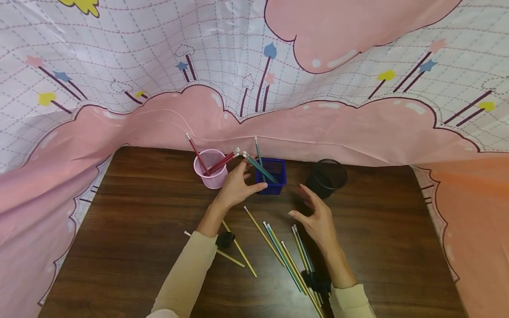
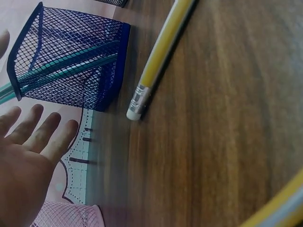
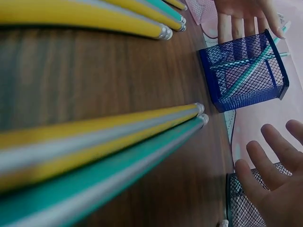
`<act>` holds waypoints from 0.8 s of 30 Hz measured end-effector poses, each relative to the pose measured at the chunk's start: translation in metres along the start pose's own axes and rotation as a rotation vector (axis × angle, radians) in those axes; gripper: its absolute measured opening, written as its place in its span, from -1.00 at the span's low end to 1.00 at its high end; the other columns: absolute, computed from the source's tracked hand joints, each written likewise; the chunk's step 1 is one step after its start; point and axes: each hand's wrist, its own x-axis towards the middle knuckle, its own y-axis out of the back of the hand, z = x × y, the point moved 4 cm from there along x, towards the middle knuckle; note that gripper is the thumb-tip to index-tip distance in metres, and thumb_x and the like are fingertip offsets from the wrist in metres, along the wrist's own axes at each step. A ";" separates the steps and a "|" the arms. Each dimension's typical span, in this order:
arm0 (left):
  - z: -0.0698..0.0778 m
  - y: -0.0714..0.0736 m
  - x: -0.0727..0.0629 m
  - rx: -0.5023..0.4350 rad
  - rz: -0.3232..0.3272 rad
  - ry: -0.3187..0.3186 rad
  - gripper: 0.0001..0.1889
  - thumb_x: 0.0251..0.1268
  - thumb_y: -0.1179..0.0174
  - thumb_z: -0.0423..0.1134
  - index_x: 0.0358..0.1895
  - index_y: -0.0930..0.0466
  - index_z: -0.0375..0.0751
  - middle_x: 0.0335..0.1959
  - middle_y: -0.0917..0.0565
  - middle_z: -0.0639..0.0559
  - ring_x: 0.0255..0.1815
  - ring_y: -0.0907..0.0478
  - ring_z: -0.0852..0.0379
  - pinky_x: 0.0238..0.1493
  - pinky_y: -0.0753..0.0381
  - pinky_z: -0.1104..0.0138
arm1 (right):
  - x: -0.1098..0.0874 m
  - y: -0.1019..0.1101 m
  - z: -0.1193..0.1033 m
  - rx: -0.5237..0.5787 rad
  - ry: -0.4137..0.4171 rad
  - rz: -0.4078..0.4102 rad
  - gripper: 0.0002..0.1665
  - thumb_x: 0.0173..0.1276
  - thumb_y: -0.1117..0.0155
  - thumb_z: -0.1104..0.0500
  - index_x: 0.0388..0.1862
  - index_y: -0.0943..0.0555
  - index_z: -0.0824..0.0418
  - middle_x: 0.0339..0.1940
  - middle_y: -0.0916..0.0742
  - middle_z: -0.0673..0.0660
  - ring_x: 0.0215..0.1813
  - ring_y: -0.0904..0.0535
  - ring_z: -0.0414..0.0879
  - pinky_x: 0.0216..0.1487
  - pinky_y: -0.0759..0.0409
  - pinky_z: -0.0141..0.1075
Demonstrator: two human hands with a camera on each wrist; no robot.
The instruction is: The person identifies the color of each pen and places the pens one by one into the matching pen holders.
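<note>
My left hand (image 1: 235,186) is spread beside the blue mesh pencil holder (image 1: 274,187), holding nothing, its thumb near the holder's front edge. Green pencils (image 1: 260,168) lean inside that holder, white erasers up. In the left wrist view the fingers (image 2: 49,130) are apart from the mesh. My right hand (image 1: 320,219) has its fingers parted and holds nothing. It is just in front of the black mesh cup (image 1: 327,179), to the right of the blue holder. A pink mesh cup (image 1: 212,176) with red pencils (image 1: 222,163) stands left of my left hand.
Yellow pencils (image 1: 264,236) and green pencils (image 1: 284,258) lie loose on the dark wooden table (image 1: 131,229), between and below my forearms. A patterned pink and white cloth (image 1: 338,128) hangs behind the cups and along both sides.
</note>
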 end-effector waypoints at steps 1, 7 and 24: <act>0.001 0.000 0.001 -0.008 -0.006 -0.002 -0.14 0.06 -0.53 -0.10 0.43 -0.25 -0.07 0.31 -0.47 -0.21 0.31 -0.46 -0.17 0.24 -0.53 0.10 | -0.001 0.001 0.000 -0.005 0.002 -0.005 -0.02 0.05 -0.60 0.23 0.47 -0.37 0.16 0.30 -0.61 0.20 0.26 -0.55 0.15 0.18 -0.53 0.07; 0.003 -0.001 0.006 -0.023 -0.029 -0.003 -0.09 0.05 -0.54 -0.15 0.46 -0.21 -0.13 0.32 -0.47 -0.21 0.25 -0.52 -0.17 0.24 -0.53 0.11 | -0.006 0.004 0.001 -0.020 0.009 -0.020 -0.03 0.03 -0.61 0.26 0.45 -0.40 0.17 0.29 -0.61 0.19 0.26 -0.54 0.12 0.20 -0.52 0.06; 0.001 -0.005 0.012 0.041 -0.049 0.037 -0.07 0.04 -0.54 -0.09 0.47 -0.24 -0.16 0.35 -0.46 -0.18 0.21 -0.56 -0.17 0.19 -0.57 0.10 | -0.025 0.016 0.015 -0.058 0.018 0.004 -0.04 0.01 -0.61 0.26 0.43 -0.42 0.15 0.26 -0.64 0.13 0.22 -0.56 0.05 0.15 -0.55 -0.07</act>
